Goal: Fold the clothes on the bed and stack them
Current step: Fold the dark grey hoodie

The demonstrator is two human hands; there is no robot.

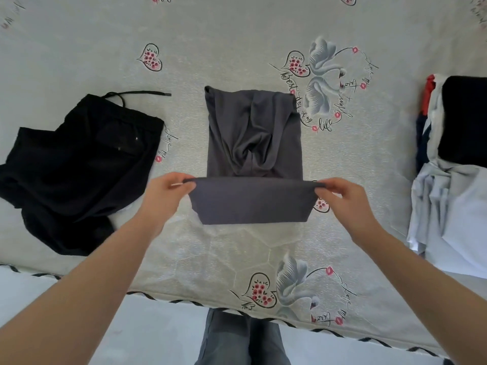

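head view: both hands, left hand and right hand, pinch the near corners of the grey shirt, half folded. left of the shirt, black shorts wait unfolded; right of it, the stack already started.

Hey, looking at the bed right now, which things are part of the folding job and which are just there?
Part of the job:
- grey garment, near edge pinched by the left hand and right hand
- black shorts, unfolded
- folded black garment on the pile of clothes

Just there:
- printed bedsheet
- person's grey trousers
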